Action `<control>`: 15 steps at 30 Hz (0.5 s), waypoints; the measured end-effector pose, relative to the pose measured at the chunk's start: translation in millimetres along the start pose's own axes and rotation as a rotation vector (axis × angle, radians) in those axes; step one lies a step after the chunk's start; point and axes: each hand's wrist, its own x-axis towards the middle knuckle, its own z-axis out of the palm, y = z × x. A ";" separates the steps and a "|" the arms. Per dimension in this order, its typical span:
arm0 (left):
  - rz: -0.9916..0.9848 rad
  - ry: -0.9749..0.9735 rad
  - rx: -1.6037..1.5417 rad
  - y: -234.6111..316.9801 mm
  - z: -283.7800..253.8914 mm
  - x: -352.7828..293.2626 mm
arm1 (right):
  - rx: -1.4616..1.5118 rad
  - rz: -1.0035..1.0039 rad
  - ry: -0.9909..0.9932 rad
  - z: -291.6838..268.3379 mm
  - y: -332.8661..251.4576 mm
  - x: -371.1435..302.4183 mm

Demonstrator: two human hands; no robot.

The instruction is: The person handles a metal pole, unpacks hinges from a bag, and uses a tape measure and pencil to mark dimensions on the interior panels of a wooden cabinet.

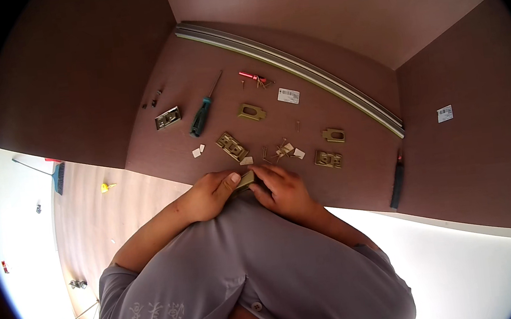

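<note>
"Start at the far left of the frame, go!"
"One broom [58, 179], blue bristles splayed on pale floor. One small yellow object [107, 187] beyond it."
"Onto the brown panel [142, 146]: three dark bits [153, 101], then one silvery bracket [167, 117], boxy and shiny, left of centre."
"Right beside it, one screwdriver [201, 116], thin metal shaft, dark teal handle! Two white chips [196, 152] lie just below."
"And the hands, lower centre?"
"Left hand [211, 195] has its thumb pressed flat over one brass-coloured block [245, 180], smooth-faced, fingers wrapped beneath, close against the shirt [233, 243]."
"And the right hand [283, 189]?"
"Bent fingers at the block's right end; how firmly they pinch, I can't tell."
"Above, two hollow brass-coloured housings [232, 146], one either side of a heap of screws [284, 151], and two flat slotted plates [251, 111]!"
"One slim red piece [252, 76] up top, by more screws. A long, ridged metal rail [295, 65] sweeps to the right."
"Far right: one black-handled tool [398, 183], and a white label [445, 113] on the wall, matching one on the panel. Two labels!"
</note>
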 end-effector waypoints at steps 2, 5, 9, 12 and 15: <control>0.043 0.040 -0.038 -6.5 3.5 -0.2 | -0.012 -0.004 -0.012 -0.3 -4.7 4.5; -0.087 -0.073 -0.122 -7.7 -7.1 -2.4 | 0.012 -0.019 -0.013 2.8 -4.3 8.2; -0.263 -0.097 -0.408 -17.1 -8.8 -3.1 | 0.027 -0.003 -0.056 4.0 -8.1 15.1; -0.279 -0.114 -0.525 -20.1 -11.4 -1.6 | 0.064 0.018 -0.038 11.6 -4.0 18.8; -0.289 -0.140 -0.621 -24.8 -14.7 0.5 | 0.036 0.023 -0.056 15.3 -5.8 23.3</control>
